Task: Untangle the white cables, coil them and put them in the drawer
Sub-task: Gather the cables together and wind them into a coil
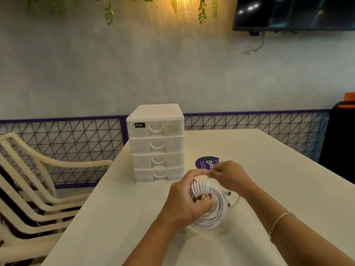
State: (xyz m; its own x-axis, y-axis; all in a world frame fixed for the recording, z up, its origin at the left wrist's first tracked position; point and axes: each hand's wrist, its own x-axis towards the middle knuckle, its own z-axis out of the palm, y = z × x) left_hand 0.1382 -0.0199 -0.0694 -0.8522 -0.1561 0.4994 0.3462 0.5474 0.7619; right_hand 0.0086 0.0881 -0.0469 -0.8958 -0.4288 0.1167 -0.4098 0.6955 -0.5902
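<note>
Dim, warm light spills from a lamp (185,4) up top, glare spots dot the dark screen (294,12), soft blur everywhere, and wide-angle bending curves the edges.

Coiled white cable (211,212) held above table, before closed four-drawer unit (156,144).

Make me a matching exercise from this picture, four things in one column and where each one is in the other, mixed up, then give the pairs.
Things:
1. white cable coil
2. drawer unit
3. purple sticker
4. stacked chairs

Places:
A. flat on the table, behind the hands
B. beside the table, at the left
C. held in both hands, over the table
D. upright on the table's far left corner

Pairs: 1-C, 2-D, 3-A, 4-B
</note>
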